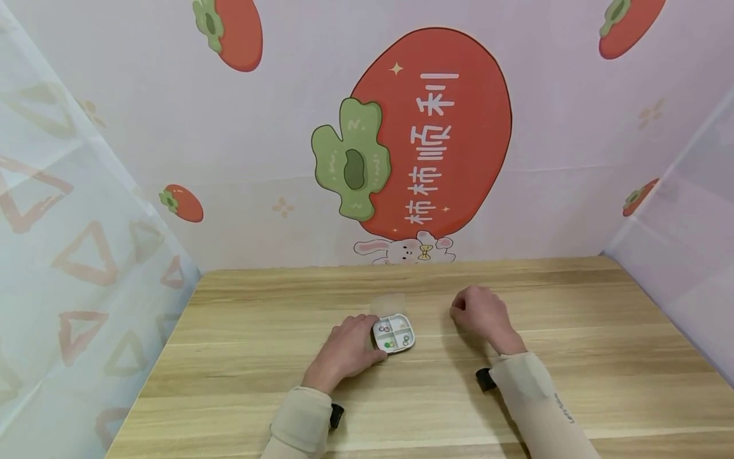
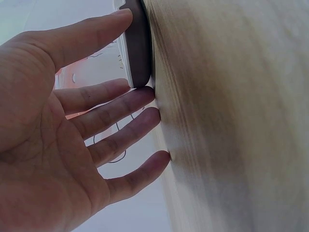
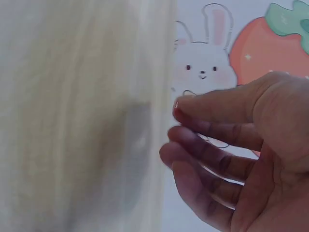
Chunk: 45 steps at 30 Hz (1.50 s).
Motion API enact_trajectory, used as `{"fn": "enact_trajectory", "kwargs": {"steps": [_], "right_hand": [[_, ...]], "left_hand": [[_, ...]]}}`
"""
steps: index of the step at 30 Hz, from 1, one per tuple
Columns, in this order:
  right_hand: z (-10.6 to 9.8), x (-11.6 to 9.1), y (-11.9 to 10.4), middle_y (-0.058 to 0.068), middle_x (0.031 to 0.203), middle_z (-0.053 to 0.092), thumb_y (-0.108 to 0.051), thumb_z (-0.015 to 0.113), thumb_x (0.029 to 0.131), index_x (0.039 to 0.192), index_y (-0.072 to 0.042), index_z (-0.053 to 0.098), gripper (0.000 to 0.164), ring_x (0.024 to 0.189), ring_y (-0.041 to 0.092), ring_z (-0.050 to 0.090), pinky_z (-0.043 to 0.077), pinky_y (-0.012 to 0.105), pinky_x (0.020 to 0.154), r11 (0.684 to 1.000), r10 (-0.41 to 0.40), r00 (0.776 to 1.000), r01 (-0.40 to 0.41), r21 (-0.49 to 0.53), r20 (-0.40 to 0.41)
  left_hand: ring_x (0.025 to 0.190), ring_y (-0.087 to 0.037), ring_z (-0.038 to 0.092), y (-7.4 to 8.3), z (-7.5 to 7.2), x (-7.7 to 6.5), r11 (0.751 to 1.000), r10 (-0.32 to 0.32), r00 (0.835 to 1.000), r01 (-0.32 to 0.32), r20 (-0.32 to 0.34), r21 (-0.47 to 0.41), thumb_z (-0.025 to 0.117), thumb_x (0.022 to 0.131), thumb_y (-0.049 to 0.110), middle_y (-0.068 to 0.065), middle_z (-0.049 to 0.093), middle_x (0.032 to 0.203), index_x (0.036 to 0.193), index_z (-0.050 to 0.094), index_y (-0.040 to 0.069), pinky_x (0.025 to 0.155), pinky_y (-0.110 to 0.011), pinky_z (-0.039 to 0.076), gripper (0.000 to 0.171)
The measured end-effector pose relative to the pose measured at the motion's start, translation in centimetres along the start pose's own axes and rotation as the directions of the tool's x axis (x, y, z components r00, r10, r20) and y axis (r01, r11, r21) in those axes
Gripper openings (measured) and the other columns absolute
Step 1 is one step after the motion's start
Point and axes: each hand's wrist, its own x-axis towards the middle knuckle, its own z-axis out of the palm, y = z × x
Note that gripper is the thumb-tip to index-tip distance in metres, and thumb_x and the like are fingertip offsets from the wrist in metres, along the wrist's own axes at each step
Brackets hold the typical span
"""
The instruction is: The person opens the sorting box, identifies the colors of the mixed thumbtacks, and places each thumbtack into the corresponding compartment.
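Note:
A small white pill box (image 1: 404, 342) with a dark underside lies on the table, its four compartments facing up. My left hand (image 1: 350, 349) holds it at the left side, thumb at the near edge and fingers at the far corner. In the left wrist view, my thumb (image 2: 91, 38) presses on its rim while the other fingertips reach the box and tabletop. Small rings and a green bead (image 1: 388, 345) lie inside. The clear lid (image 1: 388, 303) is flipped back. My right hand (image 1: 480, 313) hovers to the right, fingers loosely curled, with nothing visible between them.
The wooden table (image 1: 258, 319) runs back to a wall sheet (image 1: 287, 127) printed with persimmons and a rabbit. Side sheets stand along its left and right edges. Each wrist wears a dark camera mount (image 1: 485, 379).

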Motion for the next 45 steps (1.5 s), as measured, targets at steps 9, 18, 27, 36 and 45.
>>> {"fn": "enact_trajectory", "kwargs": {"steps": [9, 18, 27, 36, 45], "right_hand": [[-1.8, -0.5, -1.0, 0.002, 0.086, 0.071, -0.014, 0.073, 0.094, 0.095, -0.006, 0.078, 0.010, 0.075, 0.018, 0.062, 0.052, 0.033, 0.065, 0.938, -0.108, 0.993, 0.117, 0.326, -0.045], [-3.7, -1.5, -2.5, 0.010, 0.090, 0.068, -0.012, 0.067, 0.099, 0.105, 0.004, 0.070, 0.018, 0.083, 0.023, 0.065, 0.054, 0.031, 0.070, 0.721, -0.172, 0.984, 0.095, 0.686, 0.045], [-4.2, -2.0, -2.9, 0.004, 0.096, 0.066, -0.012, 0.061, 0.103, 0.108, 0.009, 0.063, 0.022, 0.084, 0.016, 0.061, 0.049, 0.028, 0.072, 0.437, -0.319, 0.943, 0.060, 0.898, 0.092], [-4.4, -2.1, -3.1, 0.005, 0.095, 0.065, -0.008, 0.057, 0.104, 0.102, -0.004, 0.067, 0.011, 0.082, 0.015, 0.062, 0.045, 0.024, 0.069, 0.261, -0.417, 0.907, 0.055, 0.964, 0.061], [-4.0, -2.0, -3.4, 0.005, 0.092, 0.067, -0.011, 0.063, 0.101, 0.102, -0.002, 0.069, 0.012, 0.082, 0.018, 0.062, 0.051, 0.027, 0.071, 0.460, -0.291, 0.954, 0.078, 0.884, 0.067]], "left_hand": [[0.129, -0.036, 0.051, 0.0, 0.1, 0.0, 1.000, 0.009, 1.000, -0.009, -0.007, 0.011, 0.084, 0.085, 0.032, -0.016, 0.058, 0.138, 0.138, 0.058, 0.005, 0.103, -0.056, 0.043, 0.065], [0.130, -0.036, 0.051, 0.0, 0.1, -0.1, 1.000, 0.011, 1.000, -0.011, -0.008, 0.005, 0.084, 0.085, 0.031, -0.016, 0.058, 0.139, 0.138, 0.058, 0.004, 0.103, -0.056, 0.043, 0.065], [0.132, -0.037, 0.049, 0.0, 0.1, -0.1, 1.000, 0.010, 1.000, -0.010, -0.004, 0.006, 0.083, 0.086, 0.031, -0.017, 0.057, 0.141, 0.139, 0.057, 0.003, 0.105, -0.057, 0.042, 0.065], [0.130, -0.036, 0.050, 0.0, 0.0, -0.1, 1.000, 0.012, 1.000, -0.012, -0.004, 0.012, 0.083, 0.086, 0.031, -0.017, 0.057, 0.140, 0.139, 0.056, 0.003, 0.104, -0.057, 0.042, 0.065], [0.128, -0.036, 0.051, 0.2, 0.0, -0.1, 1.000, 0.012, 1.000, -0.012, -0.006, 0.012, 0.083, 0.086, 0.030, -0.017, 0.058, 0.139, 0.139, 0.057, 0.002, 0.103, -0.056, 0.043, 0.066]]}}
